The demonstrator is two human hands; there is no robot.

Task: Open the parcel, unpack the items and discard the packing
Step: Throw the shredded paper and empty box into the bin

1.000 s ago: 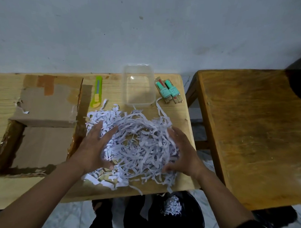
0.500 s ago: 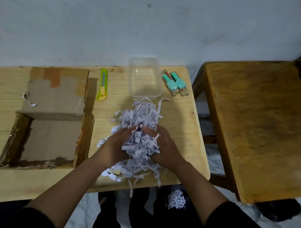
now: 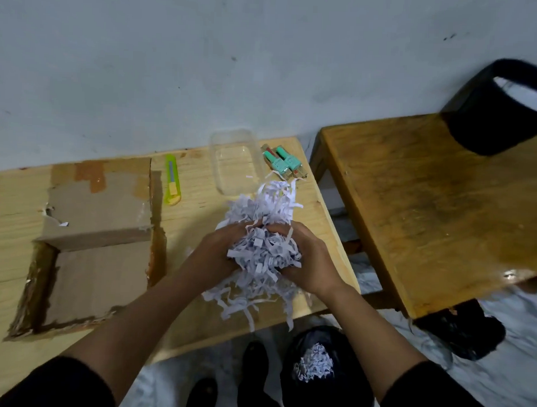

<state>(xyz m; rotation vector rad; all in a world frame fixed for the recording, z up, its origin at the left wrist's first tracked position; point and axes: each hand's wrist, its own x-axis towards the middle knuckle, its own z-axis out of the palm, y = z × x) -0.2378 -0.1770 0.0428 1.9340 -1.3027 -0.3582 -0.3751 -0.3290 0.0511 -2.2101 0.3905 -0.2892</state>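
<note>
— Gathered since a second ago: the white shredded paper packing (image 3: pixel 264 252) is bunched at frame centre, clasped between the left hand (image 3: pixel 218 251) and right hand (image 3: pixel 309 259).

— Remaining?

— The brown cardboard box (image 3: pixel 95 252) is emptied; the bunch is yet to be dropped into the black bin bag (image 3: pixel 325 379), lower right.

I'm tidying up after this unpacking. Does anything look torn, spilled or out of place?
The opened brown cardboard box has ragged, torn edges. White shredded paper, bunched between the left hand and right hand, trails loose strips over the light wooden table edge.
</note>
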